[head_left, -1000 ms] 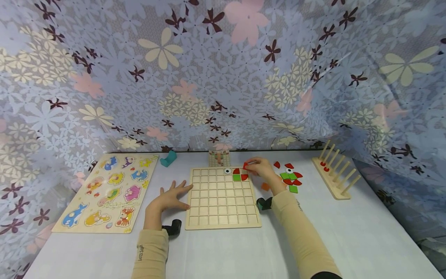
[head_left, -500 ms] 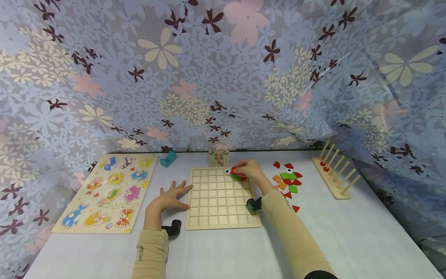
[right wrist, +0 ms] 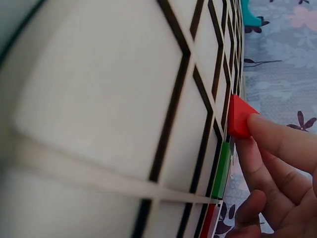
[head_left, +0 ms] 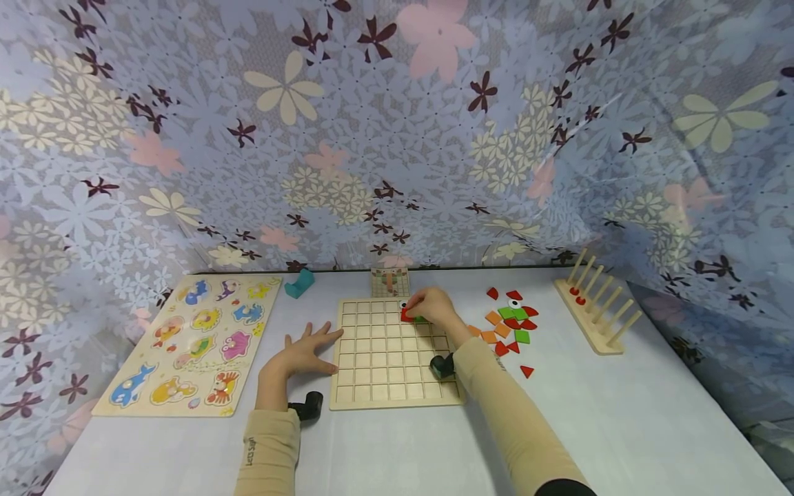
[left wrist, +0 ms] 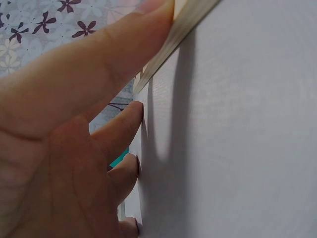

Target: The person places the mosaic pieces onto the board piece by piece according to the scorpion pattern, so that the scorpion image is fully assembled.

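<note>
A wooden grid board (head_left: 387, 358) lies in front of the person. My left hand (head_left: 304, 355) rests with spread fingers at its left edge, thumb and index fingertips right at the rim; the left wrist view shows the thumb (left wrist: 99, 69) against that rim. My right hand (head_left: 434, 308) pinches a small red tile (right wrist: 240, 116) between thumb and fingers, over the board's upper rows. The same red tile (head_left: 406, 315) overlaps the lower edge of an eye tile (head_left: 403, 304) in the head view. A green tile (right wrist: 221, 171) lies in the grid beside it; the hand partly hides other tiles there.
Loose red, green and orange tiles (head_left: 502, 330) lie right of the board, with another eye tile (head_left: 514, 304). A patterned card (head_left: 390, 282) stands behind the board. An animal puzzle (head_left: 192, 344) lies left, a teal block (head_left: 300, 283) behind it, a peg stand (head_left: 595, 317) far right.
My right hand has moved left across the board's top rows with the red tile, from the right edge to near the eye tile. The left hand has stayed in place.
</note>
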The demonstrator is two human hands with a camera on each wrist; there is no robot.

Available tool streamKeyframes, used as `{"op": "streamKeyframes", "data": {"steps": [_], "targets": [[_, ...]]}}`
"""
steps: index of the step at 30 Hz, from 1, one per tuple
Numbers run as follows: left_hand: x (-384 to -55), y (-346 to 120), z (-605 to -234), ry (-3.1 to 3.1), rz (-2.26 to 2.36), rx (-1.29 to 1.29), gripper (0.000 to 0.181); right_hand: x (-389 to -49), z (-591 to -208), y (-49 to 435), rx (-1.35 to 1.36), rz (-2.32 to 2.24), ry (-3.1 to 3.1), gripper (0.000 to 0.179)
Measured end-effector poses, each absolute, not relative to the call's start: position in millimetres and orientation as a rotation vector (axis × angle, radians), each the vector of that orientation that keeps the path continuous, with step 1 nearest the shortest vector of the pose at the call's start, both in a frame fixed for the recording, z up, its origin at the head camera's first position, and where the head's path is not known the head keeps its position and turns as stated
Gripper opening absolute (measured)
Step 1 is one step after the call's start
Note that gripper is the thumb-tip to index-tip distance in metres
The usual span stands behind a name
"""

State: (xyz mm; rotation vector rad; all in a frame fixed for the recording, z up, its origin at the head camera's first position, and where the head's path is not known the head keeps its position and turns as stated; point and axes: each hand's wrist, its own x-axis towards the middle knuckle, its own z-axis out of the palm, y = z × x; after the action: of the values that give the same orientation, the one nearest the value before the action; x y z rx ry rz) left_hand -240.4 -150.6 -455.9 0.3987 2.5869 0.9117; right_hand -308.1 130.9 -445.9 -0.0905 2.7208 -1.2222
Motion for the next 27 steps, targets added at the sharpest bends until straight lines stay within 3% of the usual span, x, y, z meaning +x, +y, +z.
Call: {"op": "streamKeyframes", "data": {"steps": [17,27], "targets": [[-240.8,-150.6,-456.4,2.587,0.904,0.399,0.081,-309.4,-444.2,121.5,-0.160,-0.858,2.842,0.006],[-240.7,-150.0,-456.8,2.596,0.887,0.400,0.080,-304.6,-438.8,124.5,-0.156,-0.890,2.814,0.011]]}}
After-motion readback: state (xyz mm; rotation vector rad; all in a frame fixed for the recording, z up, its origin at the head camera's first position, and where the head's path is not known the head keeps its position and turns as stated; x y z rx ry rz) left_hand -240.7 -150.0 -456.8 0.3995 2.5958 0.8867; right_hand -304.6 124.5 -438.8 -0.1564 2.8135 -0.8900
